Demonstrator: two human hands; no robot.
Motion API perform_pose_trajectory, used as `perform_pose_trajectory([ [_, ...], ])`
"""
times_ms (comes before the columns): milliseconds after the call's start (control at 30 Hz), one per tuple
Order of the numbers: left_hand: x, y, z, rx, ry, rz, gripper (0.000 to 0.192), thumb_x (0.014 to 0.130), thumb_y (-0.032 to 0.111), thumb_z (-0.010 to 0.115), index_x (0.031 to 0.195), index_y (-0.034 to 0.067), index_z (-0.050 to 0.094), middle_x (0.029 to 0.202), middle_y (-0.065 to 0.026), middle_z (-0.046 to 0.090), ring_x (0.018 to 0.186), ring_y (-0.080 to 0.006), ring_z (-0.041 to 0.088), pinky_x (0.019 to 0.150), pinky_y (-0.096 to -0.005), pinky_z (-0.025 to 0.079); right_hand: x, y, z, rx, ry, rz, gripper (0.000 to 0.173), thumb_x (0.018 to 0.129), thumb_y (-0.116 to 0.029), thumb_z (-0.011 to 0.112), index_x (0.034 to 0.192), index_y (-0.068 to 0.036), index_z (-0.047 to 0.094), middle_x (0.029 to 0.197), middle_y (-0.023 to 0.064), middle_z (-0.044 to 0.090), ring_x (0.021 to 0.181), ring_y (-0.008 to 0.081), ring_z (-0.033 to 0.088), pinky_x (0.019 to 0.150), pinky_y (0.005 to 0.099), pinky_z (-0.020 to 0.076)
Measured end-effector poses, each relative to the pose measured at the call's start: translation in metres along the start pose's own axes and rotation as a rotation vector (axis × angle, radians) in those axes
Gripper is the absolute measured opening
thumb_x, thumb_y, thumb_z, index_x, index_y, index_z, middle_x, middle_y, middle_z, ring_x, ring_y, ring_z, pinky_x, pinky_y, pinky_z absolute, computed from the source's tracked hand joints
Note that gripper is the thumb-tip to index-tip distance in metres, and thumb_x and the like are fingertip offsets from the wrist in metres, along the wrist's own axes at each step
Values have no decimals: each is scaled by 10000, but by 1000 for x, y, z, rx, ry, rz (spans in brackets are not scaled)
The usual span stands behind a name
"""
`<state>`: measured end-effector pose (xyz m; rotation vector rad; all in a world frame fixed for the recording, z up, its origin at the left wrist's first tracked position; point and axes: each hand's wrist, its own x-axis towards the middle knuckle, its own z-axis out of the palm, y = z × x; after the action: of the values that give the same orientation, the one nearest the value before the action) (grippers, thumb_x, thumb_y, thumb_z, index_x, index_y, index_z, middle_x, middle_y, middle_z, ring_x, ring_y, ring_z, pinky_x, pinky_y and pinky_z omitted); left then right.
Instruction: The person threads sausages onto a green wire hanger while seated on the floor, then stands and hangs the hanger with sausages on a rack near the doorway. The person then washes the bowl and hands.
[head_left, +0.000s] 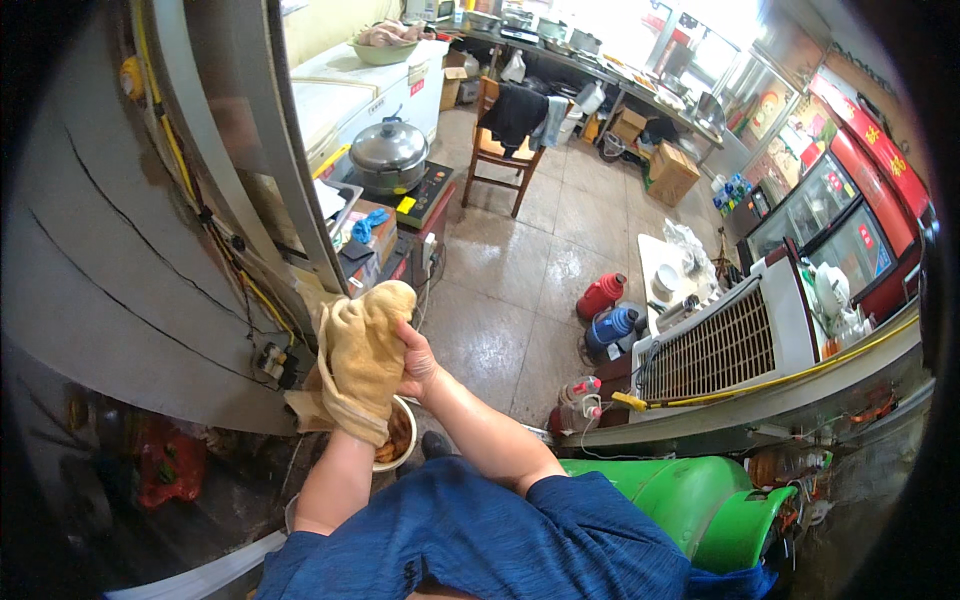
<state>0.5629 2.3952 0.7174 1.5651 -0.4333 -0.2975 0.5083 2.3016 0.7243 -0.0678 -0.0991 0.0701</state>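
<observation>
A tan cloth (360, 352) covers my left hand (367, 375) up to the wrist; the fingers are hidden beneath it. My right hand (416, 361) presses against the cloth's right side, thumb showing and most fingers hidden behind it. Below my hands stands a white round bucket (409, 442) with brown contents, partly covered by the cloth and my left forearm. Past the cloth, a blue glove or crumpled blue piece (369, 225) lies on a cardboard box. Beyond it a lidded steel pot (388, 157) rests on a black induction cooker (426, 196).
A metal door frame (300, 150) rises close on the left. Red (600, 295) and blue (611, 328) thermos flasks stand on the tiled floor at right. A wooden chair (504, 146) is farther ahead. Near my right side lie a green gas cylinder (667, 495) and a slatted grey-white appliance (712, 352).
</observation>
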Motion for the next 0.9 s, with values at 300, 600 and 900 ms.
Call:
perform_pose_trajectory([
  [300, -9, 7, -16, 17, -53, -9, 311, 935, 307, 523, 1118, 64, 588, 1046, -126, 618, 968, -229, 578, 918, -352, 461, 21, 14, 6, -168, 259, 40, 411, 894, -274, 594, 1225, -34, 554, 1194, 144, 617, 1090, 283, 601, 1005, 420, 443],
  [600, -15, 10, -18, 20, -64, -17, 308, 938, 302, 523, 1131, 68, 581, 1055, -117, 611, 977, -216, 570, 929, -346, 457, 14, 22, 31, -187, 248, 10, 432, 923, -324, 538, 1227, -16, 547, 1217, 166, 602, 1096, 308, 592, 999, 430, 440],
  [900, -17, 8, -6, 12, -72, -25, 306, 941, 297, 524, 1143, 73, 573, 1064, -109, 604, 986, -203, 562, 941, -340, 454, 17, 29, -16, -152, 399, -176, 466, 929, -378, 541, 1225, -19, 554, 1183, 165, 620, 1040, 317, 619, 950, 436, 476],
])
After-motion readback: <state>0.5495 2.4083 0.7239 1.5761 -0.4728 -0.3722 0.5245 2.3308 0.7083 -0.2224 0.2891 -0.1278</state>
